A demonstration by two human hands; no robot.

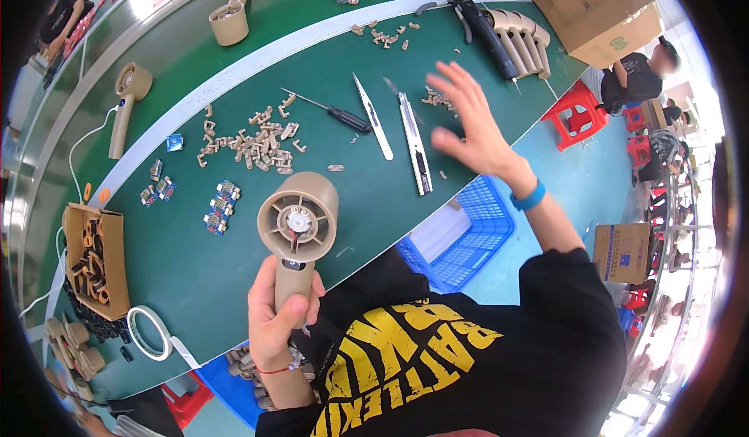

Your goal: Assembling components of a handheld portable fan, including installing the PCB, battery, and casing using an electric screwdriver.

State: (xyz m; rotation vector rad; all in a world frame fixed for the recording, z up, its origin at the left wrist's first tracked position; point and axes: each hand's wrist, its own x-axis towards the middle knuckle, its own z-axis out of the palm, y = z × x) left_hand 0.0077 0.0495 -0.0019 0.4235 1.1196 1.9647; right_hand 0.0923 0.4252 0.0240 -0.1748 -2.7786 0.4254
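My left hand point(271, 308) is wrapped round the handle of a beige handheld fan point(299, 220). Its round head points up, with spokes, a pale hub and a small dark display at the neck. My right hand point(474, 129) is raised over the table's right side, fingers spread, holding nothing. Beneath and beside it lie a white-handled utility knife point(415, 144) and a small heap of beige parts point(437, 100). Left of the knife are pointed tweezers point(373, 115) and a black-handled screwdriver point(348, 119). A pile of small beige clips point(261, 142) spreads beyond the fan.
Small blue circuit boards point(221, 207) lie left of the fan, near a tape roll point(150, 333) and a cardboard box of dark parts point(121, 269). An electric screwdriver point(488, 39) and beige shells point(523, 43) sit far right. A blue basket point(476, 238) stands below the table edge.
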